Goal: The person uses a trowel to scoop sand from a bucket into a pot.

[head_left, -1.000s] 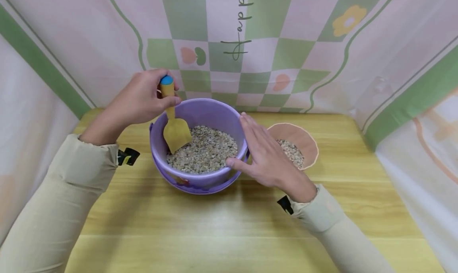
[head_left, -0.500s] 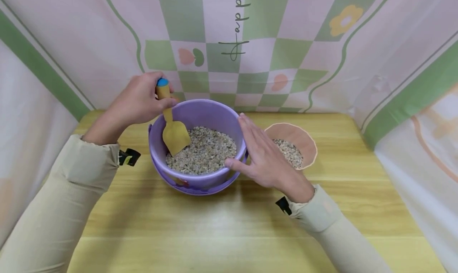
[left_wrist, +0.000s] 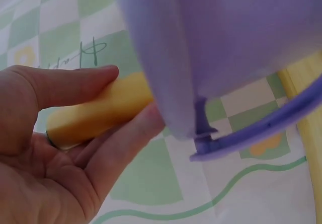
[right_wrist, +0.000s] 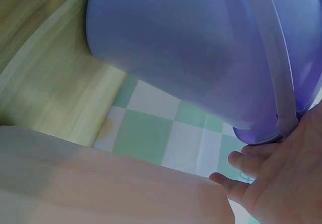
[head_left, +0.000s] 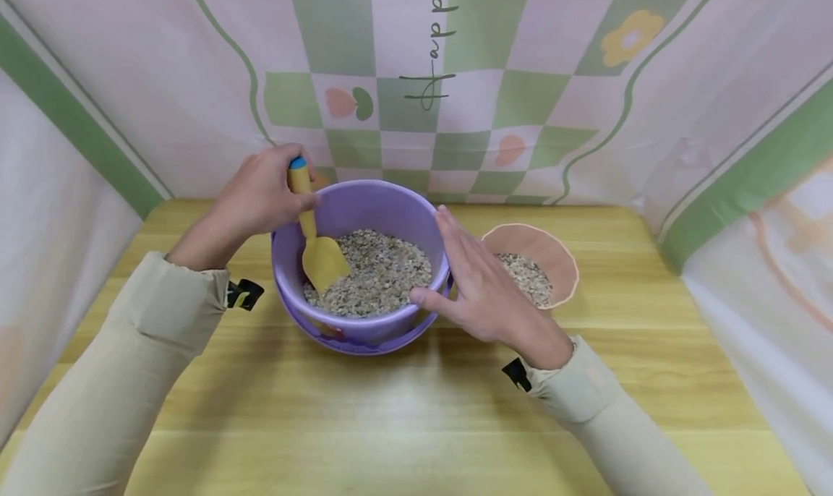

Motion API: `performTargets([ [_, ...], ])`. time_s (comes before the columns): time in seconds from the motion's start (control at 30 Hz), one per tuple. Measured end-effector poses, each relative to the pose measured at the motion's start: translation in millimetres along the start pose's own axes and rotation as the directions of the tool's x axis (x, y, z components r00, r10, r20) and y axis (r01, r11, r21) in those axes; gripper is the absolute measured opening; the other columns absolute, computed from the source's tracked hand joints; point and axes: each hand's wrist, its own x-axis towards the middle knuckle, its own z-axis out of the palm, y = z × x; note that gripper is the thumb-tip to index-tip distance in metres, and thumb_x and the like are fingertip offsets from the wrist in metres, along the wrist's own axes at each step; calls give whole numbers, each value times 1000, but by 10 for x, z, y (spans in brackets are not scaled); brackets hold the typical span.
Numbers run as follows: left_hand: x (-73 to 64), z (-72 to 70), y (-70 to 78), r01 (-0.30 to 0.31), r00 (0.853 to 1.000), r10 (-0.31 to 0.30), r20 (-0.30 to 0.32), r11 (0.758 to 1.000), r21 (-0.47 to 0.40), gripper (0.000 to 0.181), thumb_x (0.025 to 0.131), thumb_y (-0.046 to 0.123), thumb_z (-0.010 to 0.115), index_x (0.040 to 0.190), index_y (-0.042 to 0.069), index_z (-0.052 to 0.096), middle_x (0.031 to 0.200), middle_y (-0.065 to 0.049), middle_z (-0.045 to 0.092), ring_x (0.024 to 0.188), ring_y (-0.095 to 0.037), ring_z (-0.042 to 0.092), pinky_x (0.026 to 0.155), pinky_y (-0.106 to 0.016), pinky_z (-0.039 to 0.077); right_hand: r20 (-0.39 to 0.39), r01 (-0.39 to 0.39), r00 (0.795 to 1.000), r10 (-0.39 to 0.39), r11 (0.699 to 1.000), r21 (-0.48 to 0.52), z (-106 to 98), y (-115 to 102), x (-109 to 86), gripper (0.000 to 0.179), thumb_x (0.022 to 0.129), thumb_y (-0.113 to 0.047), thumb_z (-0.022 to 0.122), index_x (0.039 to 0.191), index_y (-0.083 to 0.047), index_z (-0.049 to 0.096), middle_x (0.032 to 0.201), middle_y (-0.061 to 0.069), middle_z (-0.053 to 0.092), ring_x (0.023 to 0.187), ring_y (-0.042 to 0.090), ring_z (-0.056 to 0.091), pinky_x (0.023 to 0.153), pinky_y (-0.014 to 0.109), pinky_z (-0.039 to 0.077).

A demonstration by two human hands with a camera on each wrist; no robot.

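Looks to me like a digging step. The left hand (head_left: 260,192) has thumb and fingers wrapped round the handle of a yellow scoop (head_left: 325,263) with a blue end, and the blade is down inside the purple bucket (head_left: 390,201), over on its left side. The tip meets the gravel (head_left: 385,272) there and seems slightly sunk in, though how deep is hard to tell. The blade leans, and most of the face that shows looks bare, so I'd call it the start of a scoop, not a full one.

Right hand (head_left: 478,283) isn't gripping anything: fingers pretty much straight, laid against the right side of the rim, thumb apart from them at the near edge. My read is it's steadying the bucket.

What the next move calls for, imo: work the blade further under the gravel, then level it before lifting so nothing slides off, with the right hand bracing.

Containers: the bucket stands upright on the wooden counter (head_left: 390,438), gravel covering the bottom and the inner wall bare above it, its carry handle (right_wrist: 276,68) hanging down outside. The pink bowl (head_left: 536,241) sits just beside it, past the right hand, with a smaller heap of similar gravel, partly hidden by that hand.
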Motion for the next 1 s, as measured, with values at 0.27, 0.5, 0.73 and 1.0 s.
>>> performTargets([
  [0.27,-53,28,75,100,995,-99,30,995,-11,35,97,16,65,121,-4,50,111,-18,57,93,-31,58,74,-38,53,-7,5,1000,-5,1000,3,-24,-1,-8,100,94,-71,44,160,-12,-2,166,4,1,152,22,9,124,46,17],
  [0.5,-123,91,82,139,990,-139,-6,989,-45,34,97,19,65,117,-3,50,97,-17,56,86,-31,63,67,-35,60,-10,4,1000,-3,1000,6,-20,-3,-14,99,94,-70,45,159,-16,-5,166,5,2,152,23,10,124,47,18],
  [0.73,-152,178,38,143,987,-151,-50,982,-124,31,96,19,67,110,-2,48,92,-17,56,75,-27,66,58,-30,61,-12,2,1000,-2,1000,12,-6,9,-27,99,93,-71,45,159,-16,-5,166,5,1,152,24,11,123,47,19],
  [1.0,-153,294,13,152,980,-171,-103,973,-177,31,96,17,66,115,-3,52,103,-17,58,86,-29,63,68,-32,61,-10,10,1000,-10,1000,23,-7,14,-25,99,94,-70,45,159,-18,-7,166,5,0,151,25,12,123,48,19],
])
